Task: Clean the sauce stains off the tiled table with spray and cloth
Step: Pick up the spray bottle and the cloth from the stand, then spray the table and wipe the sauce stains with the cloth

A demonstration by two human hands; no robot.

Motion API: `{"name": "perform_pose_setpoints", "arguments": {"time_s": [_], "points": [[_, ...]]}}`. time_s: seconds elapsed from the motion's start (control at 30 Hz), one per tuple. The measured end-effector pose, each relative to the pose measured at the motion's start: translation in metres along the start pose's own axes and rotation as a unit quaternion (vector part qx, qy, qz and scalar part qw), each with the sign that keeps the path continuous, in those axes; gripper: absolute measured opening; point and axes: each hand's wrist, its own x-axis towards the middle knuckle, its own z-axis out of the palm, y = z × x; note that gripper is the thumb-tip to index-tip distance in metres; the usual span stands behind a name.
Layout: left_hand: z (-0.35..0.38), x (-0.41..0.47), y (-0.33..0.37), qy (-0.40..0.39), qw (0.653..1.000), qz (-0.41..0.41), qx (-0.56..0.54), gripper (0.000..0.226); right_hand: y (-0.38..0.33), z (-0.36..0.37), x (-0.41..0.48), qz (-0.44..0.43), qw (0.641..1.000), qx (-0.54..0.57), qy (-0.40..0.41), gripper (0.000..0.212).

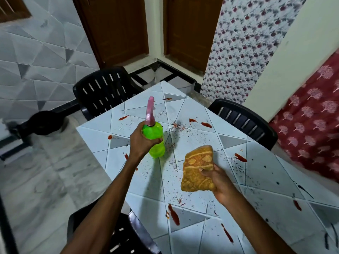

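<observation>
My left hand (141, 142) grips a bright green spray bottle (156, 142) with a pink nozzle, held upright above the tiled table (198, 114). Its nozzle points away from me. My right hand (216, 180) holds a folded orange patterned cloth (198, 169) above the table's middle. Red sauce stains lie scattered over the white and grey tiles, among them a streak (173, 214) near me, one at the right (240, 157) and two farther off (206, 124). Fine red and dark specks dot the tiles too.
Black plastic chairs stand at the table's far left (102, 92), right (244, 121) and near side (124, 235). Brown doors and patterned curtains are behind. A dark round object (44, 122) sits on the floor at left.
</observation>
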Motion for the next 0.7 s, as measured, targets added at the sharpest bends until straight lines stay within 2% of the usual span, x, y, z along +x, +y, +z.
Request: {"name": "perform_pose_setpoints", "arguments": {"time_s": [0.23, 0.27, 0.33, 0.37, 0.47, 0.5, 0.57, 0.6, 0.7], "points": [[0.013, 0.048, -0.026, -0.003, 1.0, -0.005, 0.023, 0.079, -0.011, 0.004, 0.032, -0.014, 1.0, -0.022, -0.003, 0.044], [0.014, 0.051, -0.028, -0.006, 1.0, -0.005, 0.024, 0.08, -0.012, 0.003, 0.034, -0.02, 1.0, -0.023, -0.008, 0.053], [0.018, 0.055, -0.032, -0.012, 1.0, -0.007, 0.017, 0.084, -0.012, -0.001, 0.039, -0.022, 0.999, -0.031, -0.017, 0.084], [0.02, 0.055, -0.032, -0.016, 1.0, -0.004, 0.018, 0.086, -0.012, -0.003, 0.042, -0.023, 0.999, -0.032, -0.02, 0.091], [0.026, 0.052, -0.036, -0.024, 0.999, -0.01, 0.028, 0.096, -0.011, -0.009, 0.043, -0.028, 0.999, -0.034, -0.028, 0.09], [0.028, 0.051, -0.038, -0.024, 0.999, -0.019, 0.029, 0.1, -0.011, -0.009, 0.043, -0.026, 0.999, -0.031, -0.029, 0.083], [0.031, 0.046, -0.038, -0.022, 0.999, -0.032, 0.03, 0.109, -0.012, -0.009, 0.039, -0.025, 0.999, -0.025, -0.023, 0.05], [0.032, 0.043, -0.037, -0.022, 0.998, -0.042, 0.032, 0.113, -0.012, -0.01, 0.037, -0.021, 0.999, -0.026, -0.021, 0.041], [0.041, 0.018, -0.03, -0.01, 0.993, -0.103, 0.049, 0.113, -0.012, -0.017, 0.027, -0.022, 0.999, -0.038, -0.021, 0.035]]}}
